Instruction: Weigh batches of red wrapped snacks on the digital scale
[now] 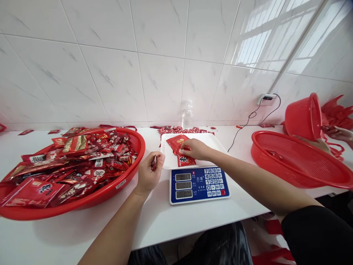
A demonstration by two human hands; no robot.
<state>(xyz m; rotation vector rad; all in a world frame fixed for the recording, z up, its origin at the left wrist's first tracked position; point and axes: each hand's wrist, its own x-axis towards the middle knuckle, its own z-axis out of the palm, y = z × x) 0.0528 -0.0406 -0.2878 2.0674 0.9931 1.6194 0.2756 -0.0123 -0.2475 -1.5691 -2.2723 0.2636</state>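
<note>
My left hand (150,171) is closed around a small dark red snack packet (154,163), part of which shows between thumb and fingers, beside the scale's left edge. Over the white weighing tray (212,145) my right hand (197,149) pinches a red snack packet (185,160) with black lettering. Another red packet (176,142) lies flat on the tray behind it, partly covered by my fingers. Below the tray, the scale's blue panel (200,186) has a keypad and three small displays.
A large red basket (140,147) heaped with red packets stands at the left. At the right is another red basket (255,147), above which another person's hands hold a smaller red basket (300,114). A clear bottle (187,114), scattered packets and a black cord (242,127) lie near the wall.
</note>
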